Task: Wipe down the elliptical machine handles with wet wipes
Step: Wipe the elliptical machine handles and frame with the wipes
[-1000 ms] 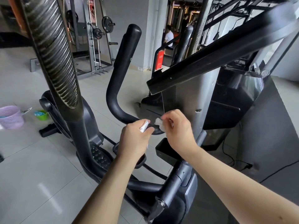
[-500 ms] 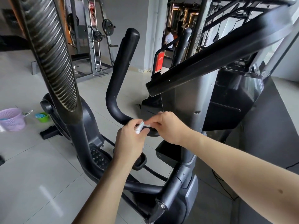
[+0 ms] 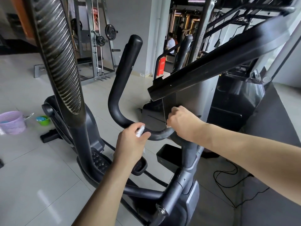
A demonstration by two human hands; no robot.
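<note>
Our left hand (image 3: pixel 130 144) pinches a white wipe (image 3: pixel 140 130) on the black handle (image 3: pixel 117 88); we cannot tell what our right hand (image 3: pixel 183 123) grips.

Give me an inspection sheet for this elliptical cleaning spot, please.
Surface: grey tiled floor, glossy.
Job's things: wet wipe against the curved black handle.
Clutter: purple basket and green bowl on the floor, left.
Grippers: left hand grips the wet wipe on the handle; right hand curled at the handle's inner end, white scrap at its fingers.
Cables: black cable looped on the floor, right.
Surroundings: weight rack, red box, person in white far off.
</note>
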